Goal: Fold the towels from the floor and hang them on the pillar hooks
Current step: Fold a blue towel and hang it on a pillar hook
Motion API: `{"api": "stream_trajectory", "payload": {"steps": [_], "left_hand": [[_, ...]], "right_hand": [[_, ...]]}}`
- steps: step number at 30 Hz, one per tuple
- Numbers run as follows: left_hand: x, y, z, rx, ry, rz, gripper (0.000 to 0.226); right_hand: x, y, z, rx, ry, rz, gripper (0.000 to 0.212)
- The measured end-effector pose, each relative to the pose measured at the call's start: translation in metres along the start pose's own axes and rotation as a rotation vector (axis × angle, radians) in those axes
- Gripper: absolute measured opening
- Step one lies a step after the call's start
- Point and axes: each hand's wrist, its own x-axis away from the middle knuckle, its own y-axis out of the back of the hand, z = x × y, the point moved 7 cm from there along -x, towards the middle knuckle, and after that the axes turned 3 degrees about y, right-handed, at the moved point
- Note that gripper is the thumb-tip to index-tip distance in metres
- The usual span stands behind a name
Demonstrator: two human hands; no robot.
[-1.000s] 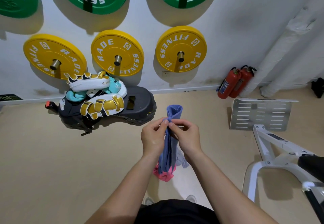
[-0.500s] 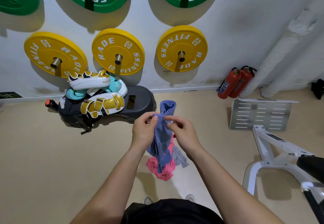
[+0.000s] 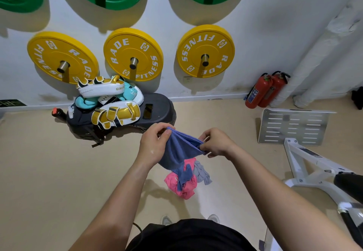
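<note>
Head camera, gym floor: I hold a blue towel (image 3: 179,148) by its top hem, my left grip (image 3: 155,146) pinching one end and my right grip (image 3: 217,142) pinching the other, both clamped on the cloth. The hem runs taut from grip to grip, its left end a little farther from me than its right. That line is the towel's long axis for now, and the rest sags below it in a soft pouch, back toward my body. A layered edge shows along the hem, so I judge the cloth is already doubled at least once. Neither grip is nearer to the hanging part, which lies under the span between them. The next fold, as I read it, means bringing one end across to the other while keeping the hem straight.

The fabric looks thin, matte and limp, with a fine stitched border, and it should drape rather than hold a crease. Directly below my grips, on the beige floor (image 3: 59,172), a crumpled pink towel (image 3: 185,191) and a grey cloth (image 3: 202,173) lie bunched and touching. A blue strip crosses them, and I cannot tell whether it is the tail of my towel or a separate piece.

Beyond my left grip, glossy gold-and-white boxing pads (image 3: 115,113) sit heaped on a dark base. No pillar hooks are in view.
</note>
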Motion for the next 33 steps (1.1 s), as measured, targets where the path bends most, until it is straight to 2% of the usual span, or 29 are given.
{"api": "stream_trajectory", "payload": {"steps": [7, 10, 14, 18, 22, 25, 33], "left_hand": [[-0.006, 0.013, 0.02, -0.193, 0.034, -0.082, 0.016], [-0.006, 0.01, 0.022, -0.165, 0.067, -0.105, 0.017], [-0.007, 0.008, 0.008, -0.093, 0.062, -0.141, 0.017], [-0.013, 0.006, -0.011, -0.064, 0.033, -0.143, 0.015], [-0.017, 0.01, -0.026, -0.067, -0.027, -0.151, 0.015], [-0.022, 0.021, -0.028, -0.141, -0.079, -0.185, 0.015], [-0.017, 0.018, -0.04, -0.111, -0.128, -0.304, 0.012]], "right_hand": [[0.009, 0.006, 0.013, -0.021, 0.119, 0.154, 0.011], [0.014, 0.006, 0.025, 0.027, 0.254, 0.117, 0.019], [0.017, 0.006, 0.028, -0.002, 0.341, 0.071, 0.034], [0.024, 0.002, 0.034, -0.063, 0.408, 0.042, 0.016], [0.029, 0.007, 0.049, 0.228, 0.535, -0.109, 0.017], [0.029, 0.024, 0.058, 0.247, 0.582, -0.179, 0.012], [0.033, 0.053, 0.086, 0.33, 0.612, -0.138, 0.027]]}}
